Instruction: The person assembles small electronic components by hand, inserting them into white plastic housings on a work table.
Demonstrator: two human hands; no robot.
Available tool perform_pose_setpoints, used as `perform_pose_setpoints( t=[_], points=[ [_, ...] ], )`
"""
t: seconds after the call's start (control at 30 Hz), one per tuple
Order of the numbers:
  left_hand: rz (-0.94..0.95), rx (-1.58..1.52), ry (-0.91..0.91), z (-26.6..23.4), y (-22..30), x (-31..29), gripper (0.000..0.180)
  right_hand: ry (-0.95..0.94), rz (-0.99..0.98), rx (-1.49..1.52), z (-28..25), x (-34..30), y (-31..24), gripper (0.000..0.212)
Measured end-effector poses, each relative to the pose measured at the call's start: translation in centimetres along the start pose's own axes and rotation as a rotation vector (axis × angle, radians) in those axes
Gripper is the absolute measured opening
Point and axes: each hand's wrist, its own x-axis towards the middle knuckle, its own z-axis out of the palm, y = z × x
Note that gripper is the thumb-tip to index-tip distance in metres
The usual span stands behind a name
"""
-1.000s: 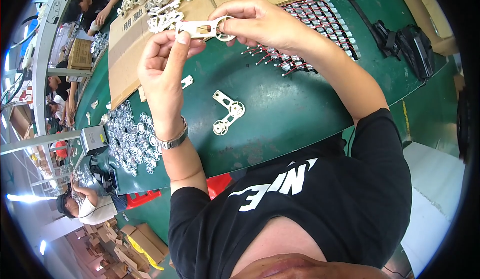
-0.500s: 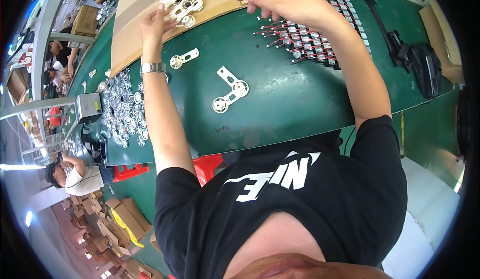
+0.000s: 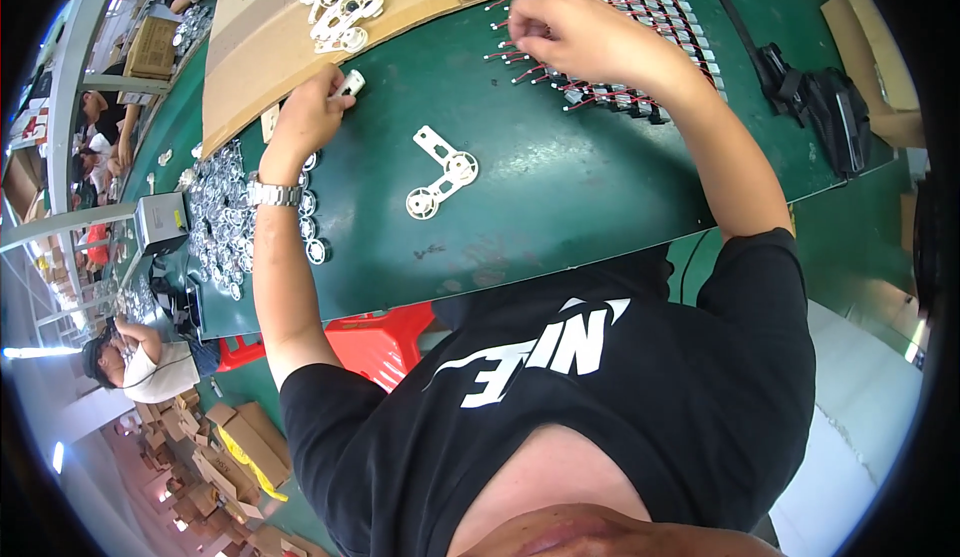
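My left hand is closed around a white plastic arm piece, just in front of the cardboard; one end pokes out beyond the fingers and the palm hides the middle. Over the left side of neat rows of small silver parts with red wires, my right hand has its fingers curled in near the wire ends. What it grips, if anything, is hidden. Between my arms lie white plastic pieces with round ends, set in an L shape on the green table.
A pile of white plastic pieces rests on the cardboard sheet. Many silver rings are heaped left of my left forearm. A black bag lies at the right, with a cardboard box beyond it. Other people work at far left.
My left hand has come nearer from beside the white pile and closed on the loose white piece. My right hand has moved over the wired parts, its fingers now curled.
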Motion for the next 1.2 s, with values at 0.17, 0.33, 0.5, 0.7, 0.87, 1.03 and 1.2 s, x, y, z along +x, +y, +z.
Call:
perform_pose_setpoints(
  t=[0.17, 0.33, 0.5, 0.7, 0.87, 1.03, 1.2],
  points=[
    [0.151, -0.484, 0.134, -1.0, 2.9, 0.4, 0.017, 0.093, -0.036, -0.207, -0.3, -5.3, 0.7, 0.006],
    [0.339, -0.86, 0.048, -2.6, 9.1, 1.8, 0.019, -0.026, 0.052, -0.342, 1.9, -9.1, -0.6, 0.013],
    [0.479, -0.892, 0.01, -2.3, 12.1, 4.2, 0.023, 0.119, 0.195, -0.446, 4.0, -8.1, -1.7, 0.027],
    [0.458, -1.021, -0.03, -1.3, 12.8, 4.6, 0.027, 0.303, 0.182, -0.456, 6.5, -6.5, -1.9, 0.05],
    [0.459, -1.189, -0.062, -1.8, 12.4, 4.3, 0.042, 0.25, 0.263, -0.453, 6.6, -6.0, -2.3, 0.026],
    [0.494, -1.493, -0.091, -2.1, 10.7, 4.5, 0.054, 0.28, 0.237, -0.229, 3.7, -6.3, -3.9, 0.024],
    [0.58, -1.607, -0.141, -1.8, 10.6, 4.7, 0.062, 0.394, 0.034, -0.009, -0.6, -4.8, -6.4, 0.028]
  ],
)
